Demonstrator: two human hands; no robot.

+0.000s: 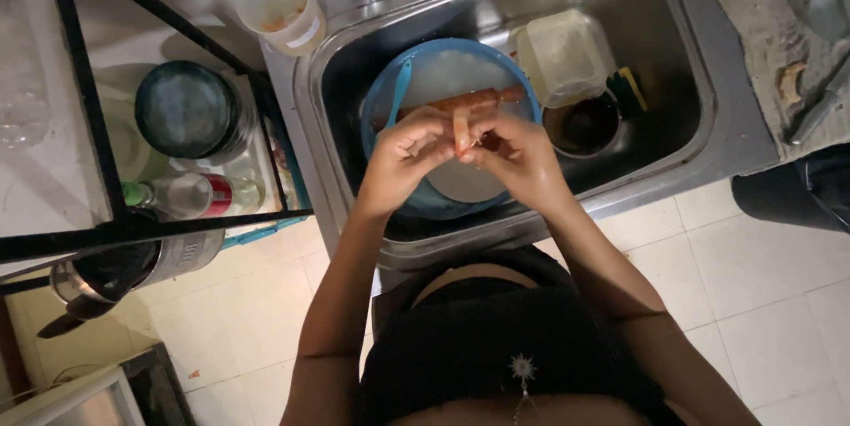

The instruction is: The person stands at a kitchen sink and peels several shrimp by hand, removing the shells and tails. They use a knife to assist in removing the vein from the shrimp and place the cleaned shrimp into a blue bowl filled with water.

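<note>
Over the steel sink (pixel 708 116), the left hand (pixel 403 156) and right hand (pixel 518 156) meet, both pinching a pale orange shrimp (pixel 462 129) between their fingertips, just above a blue bowl (pixel 376 112). A clear plastic container (pixel 567 54) sits beside the bowl.

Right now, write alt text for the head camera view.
Seen from above, the left hand and right hand together pinch a pale orange shrimp over a blue bowl in a steel sink. A clear plastic container and dark mug sit beside the bowl.
</note>
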